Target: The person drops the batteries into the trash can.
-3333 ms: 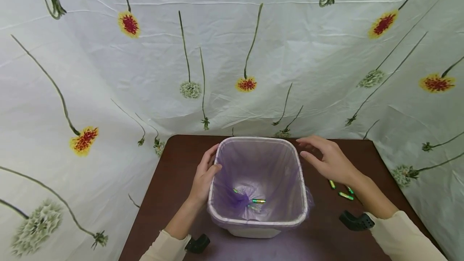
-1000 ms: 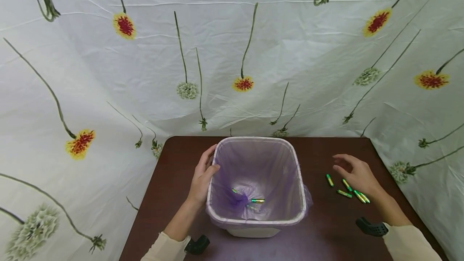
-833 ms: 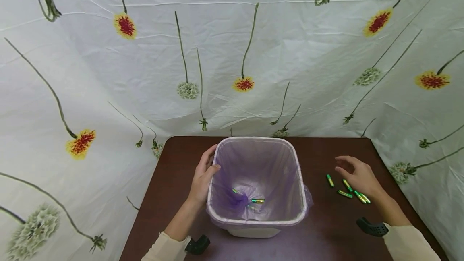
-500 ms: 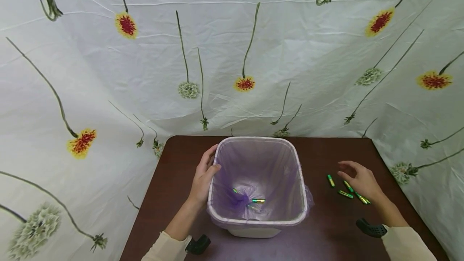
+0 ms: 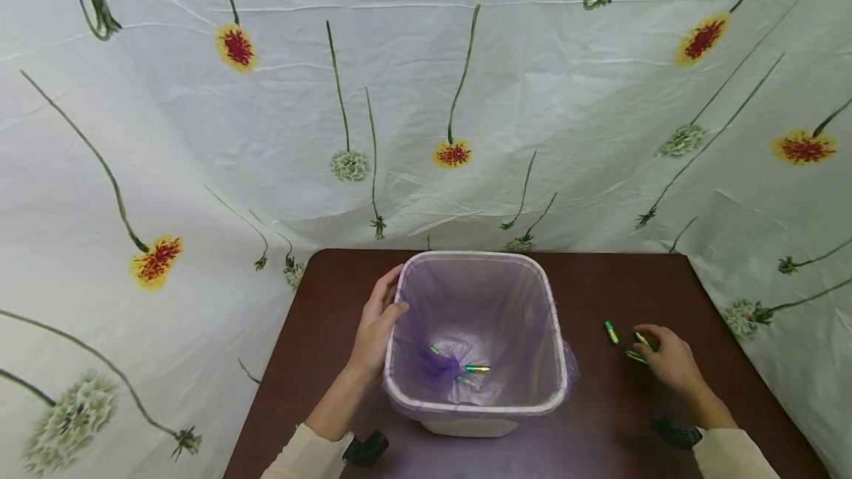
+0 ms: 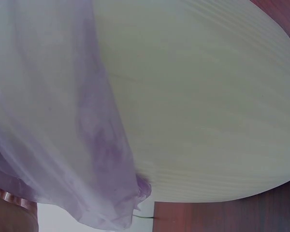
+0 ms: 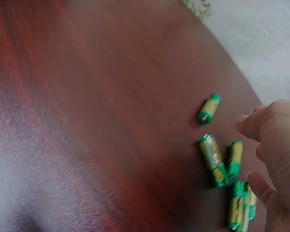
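Observation:
A pale bin (image 5: 466,429), lined with a thin purple bag (image 5: 492,294), stands upright in the middle of the table. My left hand (image 5: 376,327) grips its left rim, thumb over the edge; in the left wrist view only part of that hand (image 6: 12,215) shows, at the lower left corner. Green-and-gold batteries lie inside, one battery (image 5: 477,369) plainly visible on the bag. On the right my right hand (image 5: 672,361) hovers over several loose batteries, thumb and fingers apart and holding nothing. In the right wrist view one battery (image 7: 235,159) lies between thumb and fingers, on the table.
The dark brown table (image 5: 599,287) has its far edge against a white flower-printed cloth (image 5: 399,191). Apart from the pile lies a single battery (image 5: 611,333), between the bin and my right hand. Purple bag material hangs over the bin's outside.
My right hand has moved from beside the bin's right rim to the loose batteries and lowered towards them. My left hand keeps its grip on the rim.

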The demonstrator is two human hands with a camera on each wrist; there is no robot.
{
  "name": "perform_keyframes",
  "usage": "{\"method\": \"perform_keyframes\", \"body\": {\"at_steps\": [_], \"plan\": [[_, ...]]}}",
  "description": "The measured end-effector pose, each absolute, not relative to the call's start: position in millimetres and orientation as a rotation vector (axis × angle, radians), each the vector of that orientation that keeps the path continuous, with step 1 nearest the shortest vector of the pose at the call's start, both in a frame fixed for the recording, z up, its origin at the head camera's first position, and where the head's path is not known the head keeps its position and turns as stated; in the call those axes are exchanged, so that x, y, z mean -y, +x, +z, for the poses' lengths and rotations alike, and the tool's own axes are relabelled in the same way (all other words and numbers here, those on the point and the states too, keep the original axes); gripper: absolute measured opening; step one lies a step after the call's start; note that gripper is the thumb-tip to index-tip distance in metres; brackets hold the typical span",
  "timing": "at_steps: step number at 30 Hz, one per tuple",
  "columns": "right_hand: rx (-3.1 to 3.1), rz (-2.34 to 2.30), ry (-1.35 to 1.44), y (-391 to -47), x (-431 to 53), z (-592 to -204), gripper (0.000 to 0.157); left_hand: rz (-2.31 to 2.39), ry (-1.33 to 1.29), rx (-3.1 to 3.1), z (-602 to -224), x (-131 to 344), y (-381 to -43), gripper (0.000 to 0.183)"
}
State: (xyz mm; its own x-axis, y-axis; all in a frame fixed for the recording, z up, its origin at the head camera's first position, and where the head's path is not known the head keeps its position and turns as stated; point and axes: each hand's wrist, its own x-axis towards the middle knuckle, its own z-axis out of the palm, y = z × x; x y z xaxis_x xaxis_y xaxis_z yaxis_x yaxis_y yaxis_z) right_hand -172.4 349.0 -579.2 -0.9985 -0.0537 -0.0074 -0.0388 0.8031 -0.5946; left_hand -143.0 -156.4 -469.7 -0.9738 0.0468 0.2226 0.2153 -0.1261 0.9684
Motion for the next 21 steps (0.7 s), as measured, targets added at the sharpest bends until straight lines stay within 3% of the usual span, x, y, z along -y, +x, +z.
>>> {"method": "perform_keyframes", "body": {"at_steps": [21], "plan": [[-3.017, -0.923, -0.089, -167.0, -350.9, -613.7, 0.028, -2.253, -0.293, 1.994, -469.4, 156.1, -142.7, 0.06]]}}
